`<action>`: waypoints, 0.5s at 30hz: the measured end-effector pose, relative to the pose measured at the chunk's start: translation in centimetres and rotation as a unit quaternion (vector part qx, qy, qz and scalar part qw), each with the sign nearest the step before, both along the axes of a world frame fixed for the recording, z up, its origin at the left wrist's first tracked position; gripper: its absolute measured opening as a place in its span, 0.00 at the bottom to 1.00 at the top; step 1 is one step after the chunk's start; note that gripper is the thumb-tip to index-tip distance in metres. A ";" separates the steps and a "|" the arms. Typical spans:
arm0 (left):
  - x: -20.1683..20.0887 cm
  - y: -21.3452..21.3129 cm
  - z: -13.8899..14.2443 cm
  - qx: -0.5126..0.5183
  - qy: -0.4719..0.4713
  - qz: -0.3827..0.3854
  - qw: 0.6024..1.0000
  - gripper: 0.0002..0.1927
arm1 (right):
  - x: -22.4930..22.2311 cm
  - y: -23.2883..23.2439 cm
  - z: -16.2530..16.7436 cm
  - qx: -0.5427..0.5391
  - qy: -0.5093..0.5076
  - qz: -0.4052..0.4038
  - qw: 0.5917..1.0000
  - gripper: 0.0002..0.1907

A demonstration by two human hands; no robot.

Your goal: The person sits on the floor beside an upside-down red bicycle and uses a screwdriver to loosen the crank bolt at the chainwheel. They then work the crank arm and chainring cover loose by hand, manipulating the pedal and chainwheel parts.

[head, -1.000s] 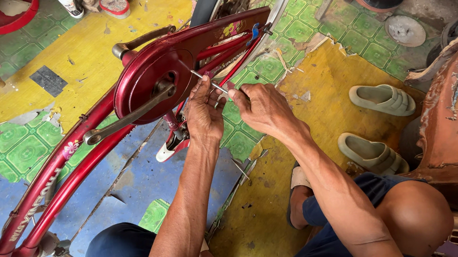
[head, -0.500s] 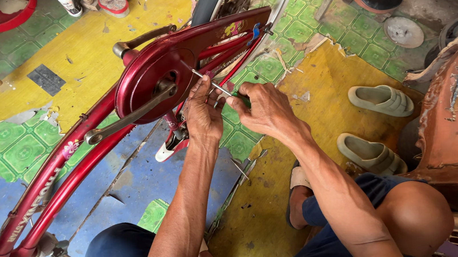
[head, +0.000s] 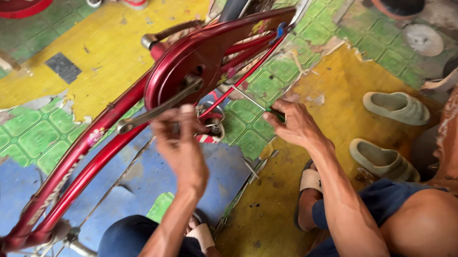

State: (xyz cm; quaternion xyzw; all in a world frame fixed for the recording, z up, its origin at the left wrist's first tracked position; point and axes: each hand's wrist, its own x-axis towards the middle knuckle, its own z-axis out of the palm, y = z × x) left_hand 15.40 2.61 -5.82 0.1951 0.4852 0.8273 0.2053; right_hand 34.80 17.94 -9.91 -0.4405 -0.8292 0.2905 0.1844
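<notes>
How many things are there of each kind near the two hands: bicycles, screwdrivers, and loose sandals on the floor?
Red bicycle: 1
Screwdriver, held in the right hand: 1
Pale loose sandals: 2
Total: 4
The left hand is at the crank.

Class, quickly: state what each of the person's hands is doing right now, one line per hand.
Left hand: fingers curled at the red bicycle frame by the crank arm; exact grip unclear.
Right hand: closed on a thin screwdriver.
</notes>
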 end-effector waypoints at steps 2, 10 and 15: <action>-1.3 -2.0 1.4 0.022 0.026 0.052 0.998 0.08 | 0.0 1.5 -4.4 -0.091 -0.066 -0.011 0.994 0.12; -3.4 -2.6 5.3 0.059 0.135 0.064 0.987 0.06 | -1.7 -0.5 -17.1 -0.117 -0.195 -0.164 0.960 0.22; -3.4 -0.3 8.0 -0.017 0.194 0.065 0.979 0.08 | -2.6 -1.1 -12.6 0.095 0.063 -0.095 0.989 0.19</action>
